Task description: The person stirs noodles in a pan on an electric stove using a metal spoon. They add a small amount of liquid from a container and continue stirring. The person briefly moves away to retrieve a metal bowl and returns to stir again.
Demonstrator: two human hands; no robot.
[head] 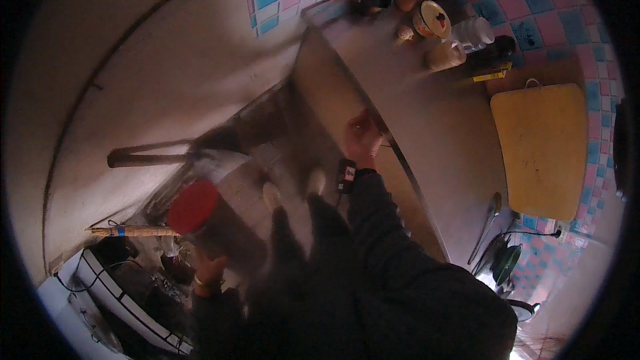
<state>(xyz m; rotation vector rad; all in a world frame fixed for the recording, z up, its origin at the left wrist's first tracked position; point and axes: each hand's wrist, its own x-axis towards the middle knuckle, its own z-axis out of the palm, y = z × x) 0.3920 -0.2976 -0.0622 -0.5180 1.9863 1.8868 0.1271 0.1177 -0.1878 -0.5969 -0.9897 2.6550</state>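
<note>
My left hand (pixel 210 270) grips the lower side of a large jar (pixel 230 235) with a red lid (pixel 193 206), held tilted at the lower left of the view. The jar's body is dark and blurred. My right hand (pixel 364 135) is at the edge of the counter (pixel 430 145), in front of the cabinet side below the countertop. Its fingers look bent, and whether they hold the edge or a door is not plain. A dark device is strapped at my right wrist.
A pan, an enamel pot with a lid (pixel 432 19), and several jars stand at the counter's back. A yellow cutting board (pixel 540 152) leans on the tiled wall. A long-handled dustpan (pixel 220 160) and a corn broom (pixel 135 231) are at the left wall.
</note>
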